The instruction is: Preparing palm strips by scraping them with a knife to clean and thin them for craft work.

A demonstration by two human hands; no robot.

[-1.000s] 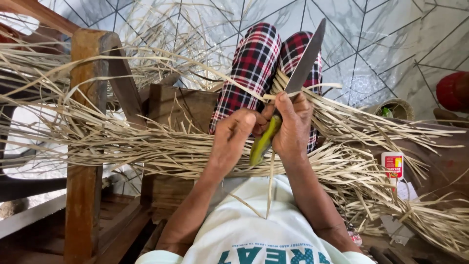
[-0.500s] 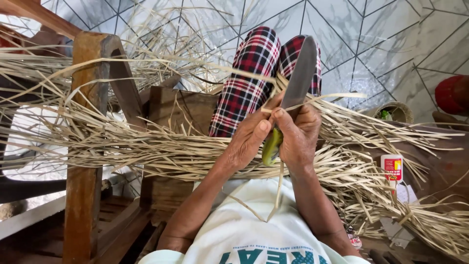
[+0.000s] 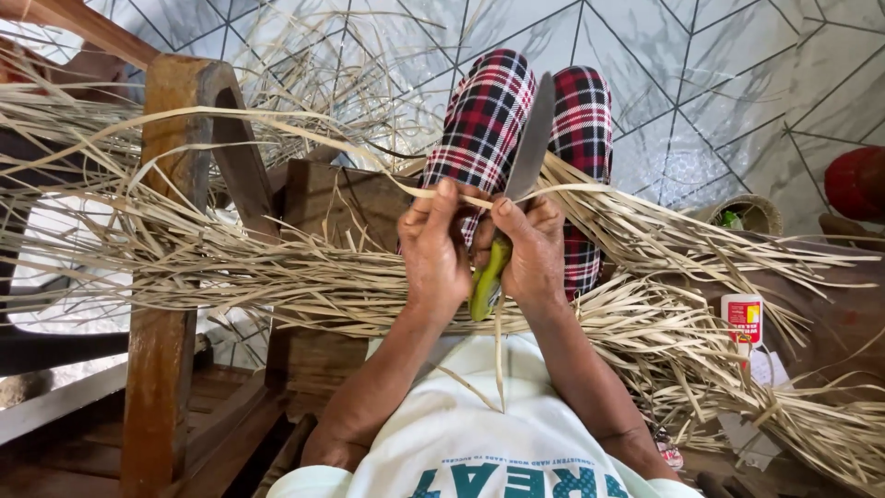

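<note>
Head view: a knife (image 3: pixel 527 152) is held in the right hand (image 3: pixel 535 254), fingers closed round its yellow-green handle (image 3: pixel 486 281), with the blade pointing up and away from the body, its long axis running nearly along the checked trouser legs (image 3: pixel 489 111). A single pale strip (image 3: pixel 553 189) is seen crossing the blade just above the right thumb, running left to right, almost square to the knife. The left hand (image 3: pixel 433 249) is closed just beside the right one, its thumb and fingers pinched on the strip at the blade's left; both hands lie equally near it. A thick bundle of dried strips (image 3: pixel 230 277) is spread across the lap beneath them. The blade's edge side cannot be made out, the handle is mostly covered by the fingers, and the strip's far ends are lost in the bundle.
</note>
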